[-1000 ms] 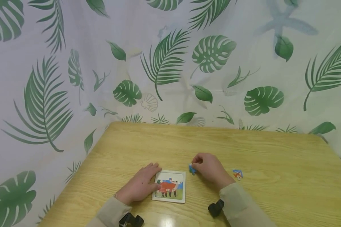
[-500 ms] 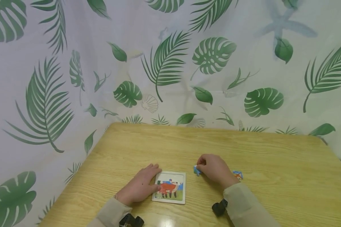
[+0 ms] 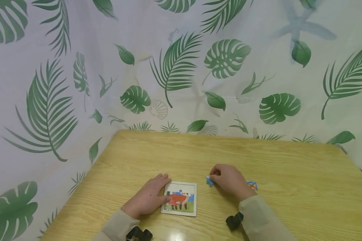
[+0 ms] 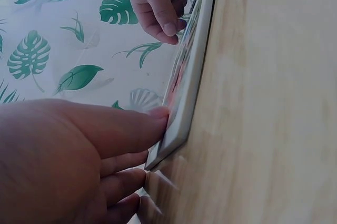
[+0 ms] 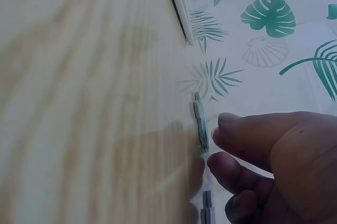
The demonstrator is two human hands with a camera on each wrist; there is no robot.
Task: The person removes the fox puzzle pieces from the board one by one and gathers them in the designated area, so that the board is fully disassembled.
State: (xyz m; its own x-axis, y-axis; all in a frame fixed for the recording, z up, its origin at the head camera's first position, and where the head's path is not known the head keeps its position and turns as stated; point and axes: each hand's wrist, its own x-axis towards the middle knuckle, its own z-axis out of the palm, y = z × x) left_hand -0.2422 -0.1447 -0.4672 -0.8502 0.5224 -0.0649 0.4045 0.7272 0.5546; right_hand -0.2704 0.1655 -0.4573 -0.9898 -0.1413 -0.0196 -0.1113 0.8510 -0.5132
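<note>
A square picture puzzle in a pale frame (image 3: 195,201) lies on the table, showing a red animal with dark legs. My left hand (image 3: 149,195) rests along its left side, thumb over the frame onto the picture and the other fingers stretched by the far left corner. To the right, my right hand (image 3: 229,179) has its thumb and index finger at the right edge of a small blue-and-green puzzle piece (image 3: 208,181). In the right wrist view this puzzle piece (image 5: 200,124) stays low at the tabletop, with the curled fingertips right beside it.
Another puzzle piece (image 3: 252,185), blue and orange, lies behind the right wrist, partly hidden by it. The wooden table (image 3: 169,150) reaches back to a leaf-patterned white curtain (image 3: 181,67). Black wrist cameras sit on both sleeves.
My right hand has shifted slightly to the right along with the blue-and-green puzzle piece, now partly covering the other piece. The left hand and the framed puzzle have stayed put.
</note>
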